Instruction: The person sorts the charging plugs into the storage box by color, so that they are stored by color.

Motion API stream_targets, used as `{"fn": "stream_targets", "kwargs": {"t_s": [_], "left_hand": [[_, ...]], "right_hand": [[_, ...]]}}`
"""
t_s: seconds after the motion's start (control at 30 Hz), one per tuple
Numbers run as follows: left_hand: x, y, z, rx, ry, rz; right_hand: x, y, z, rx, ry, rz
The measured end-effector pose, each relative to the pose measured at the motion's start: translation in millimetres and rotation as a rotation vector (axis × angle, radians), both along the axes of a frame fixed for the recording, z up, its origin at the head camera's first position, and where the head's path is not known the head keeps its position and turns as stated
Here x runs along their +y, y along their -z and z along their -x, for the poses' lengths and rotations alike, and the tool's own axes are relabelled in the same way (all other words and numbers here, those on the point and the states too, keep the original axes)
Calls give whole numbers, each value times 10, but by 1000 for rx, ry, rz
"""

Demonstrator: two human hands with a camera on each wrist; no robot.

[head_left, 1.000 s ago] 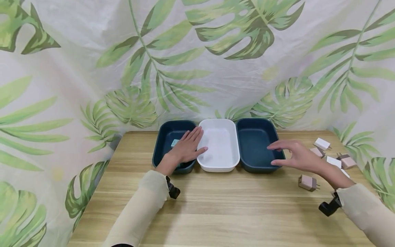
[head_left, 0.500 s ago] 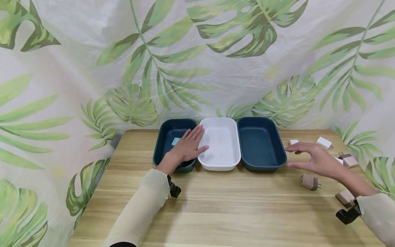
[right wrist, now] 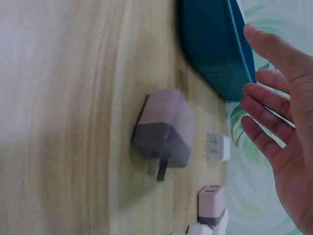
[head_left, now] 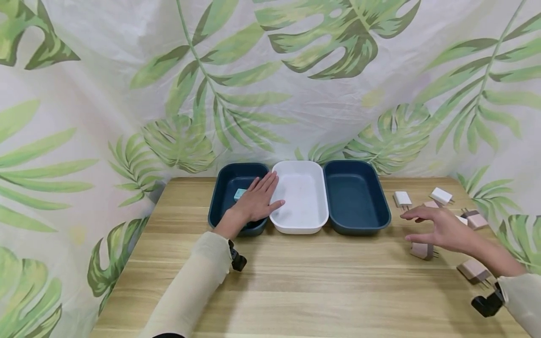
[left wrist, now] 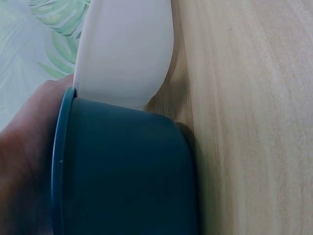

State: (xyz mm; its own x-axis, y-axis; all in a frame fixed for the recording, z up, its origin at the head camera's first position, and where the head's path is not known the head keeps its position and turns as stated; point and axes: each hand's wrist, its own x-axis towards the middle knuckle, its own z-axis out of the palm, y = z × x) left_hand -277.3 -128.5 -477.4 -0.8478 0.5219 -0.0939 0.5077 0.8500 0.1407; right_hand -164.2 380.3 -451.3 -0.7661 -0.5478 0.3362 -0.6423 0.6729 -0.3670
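My left hand (head_left: 255, 202) lies with straight fingers over the side where the left dark blue bin (head_left: 224, 188) meets the white bin (head_left: 300, 199). Partly hidden by it, a light teal block (head_left: 239, 194) sits in the blue bin. In the left wrist view, the hand shows beyond the blue bin's rim (left wrist: 59, 161). My right hand (head_left: 448, 230), thumb and fingers spread apart, hovers over a pink-and-brown plug charger (head_left: 420, 251) and partly covers it. That view from the right wrist shows nothing held, with the charger (right wrist: 164, 125) below the hand, prongs out.
Right of the white bin stands another dark blue bin (head_left: 357, 202). White plug chargers (head_left: 402, 199) and pink ones (head_left: 473, 271) are scattered over the table's right side, some behind the right hand. A leaf-print cloth (head_left: 321, 112) hangs at the table's back edge.
My right hand has moved right and slightly nearer, from over the right blue bin to above the pink charger. A white charger beside that bin has come into sight. The left hand stays put.
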Motion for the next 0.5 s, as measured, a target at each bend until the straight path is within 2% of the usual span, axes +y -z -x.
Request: {"fn": "stream_targets", "kwargs": {"t_s": [0.13,0.33,0.5], "left_hand": [[12,2,-1,5,3,-9],[14,2,-1,5,-1,-10],[6,9,4,5,-3,3]], "right_hand": [[70,52,-49,-23,18,-34],[164,133,-149,-104,90,-90],[236,231,-194,-86,77,-73]]}}
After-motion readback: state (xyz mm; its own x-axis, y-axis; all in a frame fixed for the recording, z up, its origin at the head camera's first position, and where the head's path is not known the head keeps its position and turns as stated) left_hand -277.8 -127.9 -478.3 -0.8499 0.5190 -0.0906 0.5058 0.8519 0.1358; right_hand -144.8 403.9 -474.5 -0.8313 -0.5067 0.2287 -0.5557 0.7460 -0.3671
